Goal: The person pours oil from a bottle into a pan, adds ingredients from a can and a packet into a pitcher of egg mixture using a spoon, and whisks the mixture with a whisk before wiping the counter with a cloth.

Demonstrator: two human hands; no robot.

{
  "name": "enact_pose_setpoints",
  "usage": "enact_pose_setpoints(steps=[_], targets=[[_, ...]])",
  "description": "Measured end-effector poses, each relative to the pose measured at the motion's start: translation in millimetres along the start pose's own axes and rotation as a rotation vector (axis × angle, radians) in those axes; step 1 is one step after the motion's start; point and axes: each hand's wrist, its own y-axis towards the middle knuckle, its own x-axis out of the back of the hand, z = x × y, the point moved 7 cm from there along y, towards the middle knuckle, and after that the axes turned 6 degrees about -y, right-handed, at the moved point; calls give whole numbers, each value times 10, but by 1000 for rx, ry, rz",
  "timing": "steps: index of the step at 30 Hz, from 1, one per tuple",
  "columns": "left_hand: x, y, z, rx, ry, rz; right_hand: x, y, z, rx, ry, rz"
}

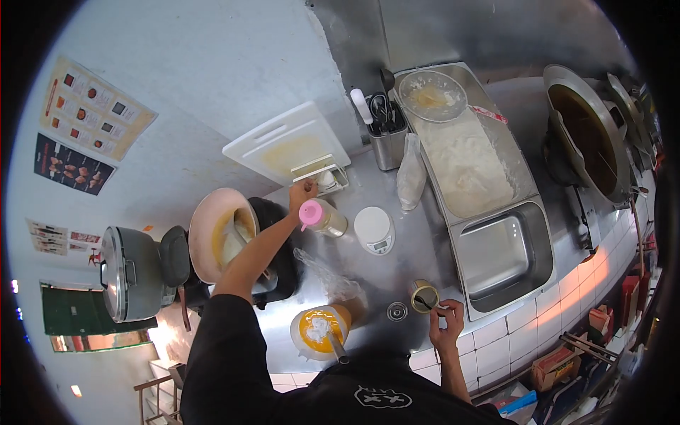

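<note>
My left hand reaches to a small white rack by the wall, its fingers curled at the near edge. Something white lies in the rack, and what the fingers grip is hidden. Just below that hand stands a shaker bottle with a pink lid. My right hand pinches the dark handle of a small spoon, whose other end is in a small open jar. Beside the jar lies a round lid. A jug of yellow mixture with white powder on top stands between my arms.
A white kitchen scale sits mid-counter. To its right are a tray of flour and a metal pan. A cutting board leans on the wall. A pink bowl stands left, a large oil wok far right.
</note>
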Motion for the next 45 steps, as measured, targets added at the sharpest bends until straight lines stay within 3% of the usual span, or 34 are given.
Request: enact_pose_setpoints(steps=[3, 6, 9, 12, 15, 20, 21, 23, 26, 27, 32, 34, 36, 39, 42, 45], targets=[[151, -63, -83, -177, -29, 209, -31, -50, -62, -3, 36, 1], [386, -90, -289, -316, 14, 259, -26, -53, -59, -9, 66, -3], [624, -243, -522, 69, -153, 320, 19, -24, -27, -37, 100, -37], [794, -303, -723, 31, -122, 329, 125, 10, 40, 38, 43, -72], [1082, -358, -964, -299, -27, 220, 297, -13, 101, 22, 79, -136], [1800, -685, -1472, -394, -106, 65, 790, -11, 171, -2, 210, -412], [1955, -785, -1632, -387, -154, 42, 885, 28, 224, -144, 383, -492], [2255, -993, -1978, -401, -240, 17, 1029, 52, 130, -289, 438, -557], [2692, -1445, -2523, -520, -356, -39, 934, 320, 528, -319, 1088, -621], [2820, -1608, -2691, -576, -388, -55, 786, 352, 585, -374, 1189, -545], [3127, -2529, -2885, -443, -638, 26, -285, 307, 1574, -646, 1582, -186], [3095, -2958, -2783, -357, -717, 47, -801, 71, 1981, -816, 1684, 27], [3028, -3355, -2651, -277, -761, 36, -1055, -296, 2481, -1124, 1671, 122], [2889, -3970, -2434, -288, -800, 85, -1292, -597, 2979, -871, 1881, 529], [2924, -4461, -2259, -412, -759, -57, -1450, -985, 3011, -983, 1902, 688], [2966, -4729, -2024, -550, -703, -228, -1531, -1236, 3096, -955, 1991, 801]])
